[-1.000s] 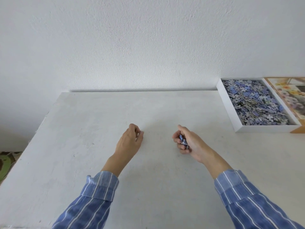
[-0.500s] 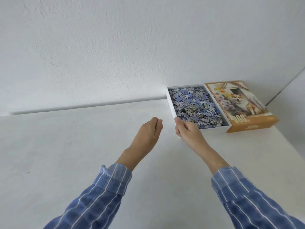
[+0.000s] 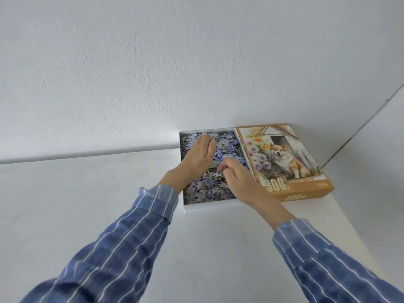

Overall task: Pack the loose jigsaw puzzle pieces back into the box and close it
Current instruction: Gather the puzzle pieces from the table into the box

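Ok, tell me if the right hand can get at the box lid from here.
Probably yes: the right hand is over the open box, and the lid lies just beside it, face up, with nothing between.

A white table point(image 3: 109, 204) with a matte, faintly marked top fills the lower part of the view. Its far edge runs along a white, rough-plastered wall point(image 3: 153, 62), with a thin shadow line between them. At the right a second white wall point(image 3: 389, 132) meets the first in a dark corner seam.
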{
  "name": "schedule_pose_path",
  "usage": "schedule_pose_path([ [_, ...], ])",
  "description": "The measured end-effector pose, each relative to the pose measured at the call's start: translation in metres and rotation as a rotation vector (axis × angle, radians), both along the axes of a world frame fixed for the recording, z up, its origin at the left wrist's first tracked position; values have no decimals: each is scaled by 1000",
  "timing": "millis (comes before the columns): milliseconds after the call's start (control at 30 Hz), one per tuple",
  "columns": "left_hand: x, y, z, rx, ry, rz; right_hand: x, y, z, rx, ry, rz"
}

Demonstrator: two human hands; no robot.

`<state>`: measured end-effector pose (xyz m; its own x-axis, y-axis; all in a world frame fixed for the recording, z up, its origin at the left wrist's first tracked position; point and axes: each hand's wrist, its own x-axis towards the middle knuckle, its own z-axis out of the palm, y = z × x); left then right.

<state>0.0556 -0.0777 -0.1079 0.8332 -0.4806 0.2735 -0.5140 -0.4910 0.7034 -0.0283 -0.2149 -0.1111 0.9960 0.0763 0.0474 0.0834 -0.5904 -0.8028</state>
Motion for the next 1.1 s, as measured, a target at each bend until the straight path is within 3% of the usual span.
schedule_pose_path([
  [133, 20, -18, -17, 56, 19, 14, 4, -10, -13, 41, 6, 112],
  [267, 23, -16, -36, 225, -76, 45, -2, -25, -29, -131, -273, 37],
  [333, 20, -6, -43, 287, -188, 78, -4, -32, -36, -177, -313, -2],
  [433, 11, 1, -54, 405, -264, 127, 3, -37, -39, -294, -189, 4],
  [633, -2, 5, -59, 620, -113, 176, 31, -31, -36, -746, 18, 59],
  [800, 12, 1, -44, 413, -139, 191, 65, -27, -25, -581, -167, -119],
  [933, 37, -12, -44, 509, 21, 143, 97, -28, -30, -666, -35, 9],
  [1100, 53, -18, -41, 591, 76, 138, 114, -34, -31, -714, 49, 62],
])
